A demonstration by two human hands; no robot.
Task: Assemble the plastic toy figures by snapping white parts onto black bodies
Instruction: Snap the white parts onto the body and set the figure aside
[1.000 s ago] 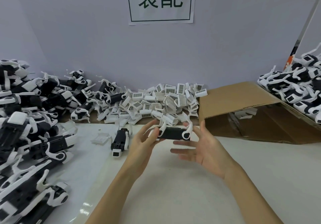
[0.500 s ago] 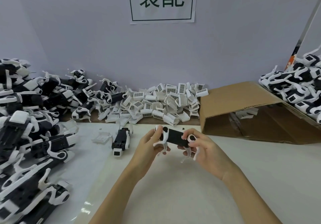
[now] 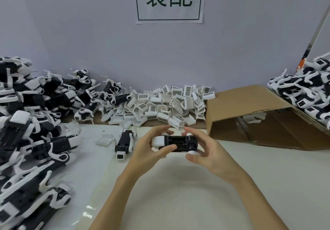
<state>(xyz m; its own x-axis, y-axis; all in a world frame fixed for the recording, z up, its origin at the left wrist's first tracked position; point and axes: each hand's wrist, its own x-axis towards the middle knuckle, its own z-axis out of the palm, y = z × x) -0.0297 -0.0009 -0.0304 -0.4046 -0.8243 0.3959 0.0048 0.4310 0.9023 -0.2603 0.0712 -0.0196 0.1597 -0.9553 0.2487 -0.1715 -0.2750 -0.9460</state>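
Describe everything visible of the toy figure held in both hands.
The toy figure is a black, hard-looking plastic body with a white block at its left end and white round pieces at its right. It lies roughly level, lengthwise between the hands, above the table. Its open upper face shows a recessed compartment. The left hand grips the white end; the right hand grips the other.

Two bare forearms rise from the bottom edge of the frame and converge at its centre, the left from lower left, the right from lower right. The left hand [image 3: 149, 146] curls its fingers over the top and its thumb along the near side of a toy figure [image 3: 175, 143]. The right hand [image 3: 205, 151] grips the figure's other end, thumb near, fingers bent behind.
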